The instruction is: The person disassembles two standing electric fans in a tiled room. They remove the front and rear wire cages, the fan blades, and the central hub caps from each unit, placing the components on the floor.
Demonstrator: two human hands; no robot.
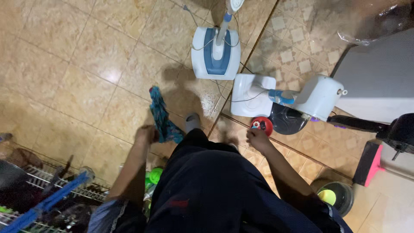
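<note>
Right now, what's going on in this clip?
A person stands on a tiled floor, looking down. The left hand grips a blue patterned cloth that hangs down. The right hand holds a small red round object. Ahead on the floor stand two white-and-blue steam mops, and a wire rack sits at lower left.

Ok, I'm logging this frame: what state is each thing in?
Left hand: shut on the blue cloth, which hangs down.
Right hand: shut on the small red round thing.
Steam mop: standing upright on the floor.
Second white appliance: lying on its side.
</note>
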